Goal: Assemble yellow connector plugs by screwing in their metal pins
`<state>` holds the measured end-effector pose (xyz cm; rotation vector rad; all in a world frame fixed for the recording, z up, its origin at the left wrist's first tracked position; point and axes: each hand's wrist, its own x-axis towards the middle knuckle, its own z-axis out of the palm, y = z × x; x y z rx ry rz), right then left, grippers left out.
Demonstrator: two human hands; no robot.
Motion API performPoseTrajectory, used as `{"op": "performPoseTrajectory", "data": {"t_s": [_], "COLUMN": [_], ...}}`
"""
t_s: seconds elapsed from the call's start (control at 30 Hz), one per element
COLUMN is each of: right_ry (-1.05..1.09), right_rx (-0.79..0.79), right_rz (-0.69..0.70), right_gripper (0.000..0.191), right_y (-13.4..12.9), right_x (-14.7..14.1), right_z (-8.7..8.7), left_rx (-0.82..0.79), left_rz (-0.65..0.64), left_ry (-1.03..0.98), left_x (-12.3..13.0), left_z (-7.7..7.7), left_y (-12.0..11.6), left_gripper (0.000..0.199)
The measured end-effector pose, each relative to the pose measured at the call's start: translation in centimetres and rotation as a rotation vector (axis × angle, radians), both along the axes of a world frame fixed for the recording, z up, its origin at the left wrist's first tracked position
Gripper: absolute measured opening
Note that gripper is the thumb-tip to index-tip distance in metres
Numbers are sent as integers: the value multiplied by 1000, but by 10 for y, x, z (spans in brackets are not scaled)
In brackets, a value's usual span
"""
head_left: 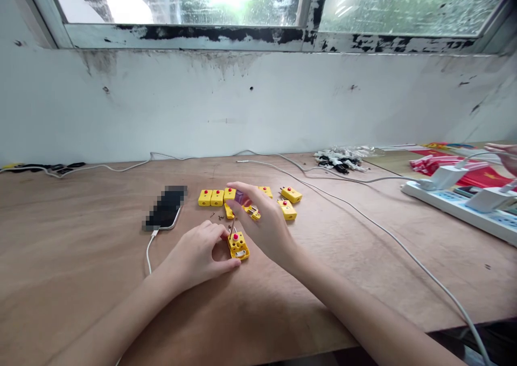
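My left hand [202, 250] steadies a small yellow plug connector [238, 243] on the table, its thumb and fingers closed about the left side. A red round dot and metal pins show on this connector, and its inside is partly exposed. My right hand [264, 218] grips the purple translucent handle of a screwdriver [241, 197]. The thin shaft slopes down to the connector's pin end; the tip's exact contact is hard to make out. Just beyond lie an opened yellow connector part [253, 212], partly hidden by my right hand, and a few tiny screws [220, 217].
More yellow connectors [205, 197] stand in a row behind my hands, with others [287, 210] to the right. A phone [165, 209] on a charging cable lies left. A white power strip [456, 204], cables, and black and white bundles [343, 160] occupy the right. Another person's hand [507, 156] shows at the right edge.
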<state>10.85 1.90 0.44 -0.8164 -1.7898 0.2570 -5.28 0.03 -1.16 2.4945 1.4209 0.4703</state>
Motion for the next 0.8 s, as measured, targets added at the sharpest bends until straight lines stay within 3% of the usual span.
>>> {"op": "performPoseTrajectory", "data": {"t_s": [0.07, 0.13, 0.27, 0.33, 0.53, 0.7, 0.8], "right_ry": [-10, 2, 23, 13, 20, 40, 64], "right_rx": [-65, -102, -59, -61, -181, -68, -84], "right_rz": [118, 150, -33, -43, 178, -25, -8], "right_gripper": [28, 29, 21, 23, 22, 14, 15], "right_y": [-1, -2, 2, 3, 0, -3, -2], "right_x": [2, 2, 3, 3, 7, -1, -2], "right_z": [1, 1, -1, -1, 4, 0, -1], "left_rx": [-12, -21, -16, -12, -34, -12, -17], "left_rz": [14, 24, 26, 26, 40, 14, 19], "left_ry": [10, 7, -6, 0, 0, -21, -22], "left_x": [1, 1, 2, 2, 1, 0, 0], "left_z": [1, 1, 0, -1, -1, -3, -1], "left_y": [0, -1, -2, -2, -3, -1, -2], "left_gripper": [28, 28, 27, 27, 28, 31, 33]}}
